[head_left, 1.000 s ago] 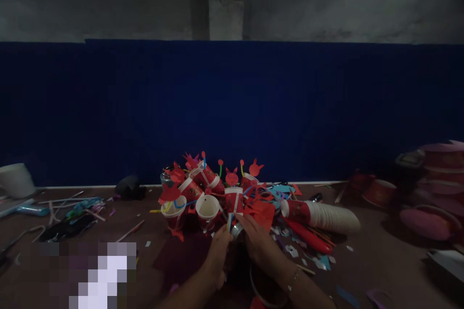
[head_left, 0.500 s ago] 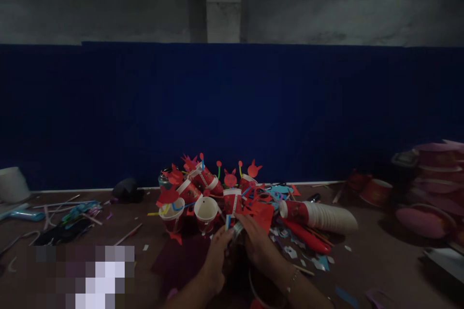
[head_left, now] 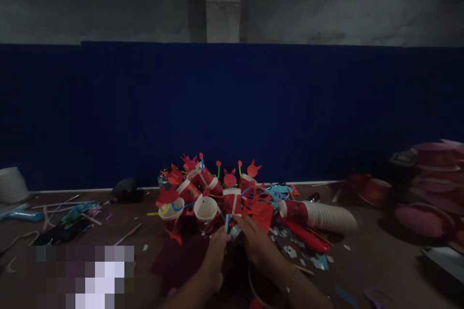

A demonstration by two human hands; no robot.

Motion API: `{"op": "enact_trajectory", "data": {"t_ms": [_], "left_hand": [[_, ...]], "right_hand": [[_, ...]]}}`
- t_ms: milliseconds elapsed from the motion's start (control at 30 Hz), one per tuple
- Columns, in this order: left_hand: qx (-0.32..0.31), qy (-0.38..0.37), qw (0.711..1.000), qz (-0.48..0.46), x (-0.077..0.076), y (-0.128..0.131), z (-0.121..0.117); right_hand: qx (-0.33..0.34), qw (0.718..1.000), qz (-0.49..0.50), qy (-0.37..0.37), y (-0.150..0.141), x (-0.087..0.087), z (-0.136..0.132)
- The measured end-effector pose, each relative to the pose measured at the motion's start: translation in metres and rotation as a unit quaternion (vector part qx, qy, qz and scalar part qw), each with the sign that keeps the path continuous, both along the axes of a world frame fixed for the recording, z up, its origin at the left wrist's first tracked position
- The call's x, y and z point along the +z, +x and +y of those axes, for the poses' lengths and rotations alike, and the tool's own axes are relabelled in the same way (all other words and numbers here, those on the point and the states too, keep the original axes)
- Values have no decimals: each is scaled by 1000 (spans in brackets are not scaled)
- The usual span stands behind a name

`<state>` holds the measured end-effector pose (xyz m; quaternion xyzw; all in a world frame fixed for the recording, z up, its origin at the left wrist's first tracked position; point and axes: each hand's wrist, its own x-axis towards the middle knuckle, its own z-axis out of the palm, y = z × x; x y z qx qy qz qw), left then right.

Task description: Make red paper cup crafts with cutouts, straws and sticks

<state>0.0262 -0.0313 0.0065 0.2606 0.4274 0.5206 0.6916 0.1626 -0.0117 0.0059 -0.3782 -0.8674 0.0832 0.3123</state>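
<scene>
My left hand point(head_left: 216, 253) is closed, its fingertips at a short blue and white straw-like piece point(head_left: 227, 223) that points up. My right hand point(head_left: 255, 246) curls over a pale, shiny round object that looks like a roll of tape point(head_left: 235, 231), right beside the left fingertips. Just beyond the hands stands a red and white paper cup point(head_left: 232, 200) with a red paper face with pointed ears point(head_left: 229, 178) above it. An open paper cup point(head_left: 206, 211) stands to its left. What lies beneath my palms is dark and hidden.
More decorated red cups point(head_left: 171, 217) crowd the left of the pile. At the right lie a stack of nested paper cups point(head_left: 322, 216), a long red object point(head_left: 308, 237) and paper scraps point(head_left: 290, 252). Straws point(head_left: 72, 205) lie far left. A blue panel point(head_left: 232, 106) rises behind the table.
My left hand has tipped slightly, and more of the blue and white piece shows upright. The shiny round object has turned between my hands. The cups have stayed put.
</scene>
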Motion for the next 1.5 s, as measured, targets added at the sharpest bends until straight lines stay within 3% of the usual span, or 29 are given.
{"op": "enact_trajectory", "data": {"t_ms": [267,433,600,1167,1500], "left_hand": [[39,21,999,-22,-3,4,0],[-6,6,1000,-23,-4,-1,-3],[-37,41,998,19,0,0,-4],[-48,43,998,17,-4,-3,-2],[-35,35,998,41,5,-2,-3]], "right_hand": [[-3,1000,14,-11,-3,3,-3],[-23,999,38,0,1,-6,2],[-21,998,65,9,4,-15,6],[-18,995,93,18,5,-16,8],[-12,994,102,26,5,-18,9]]}}
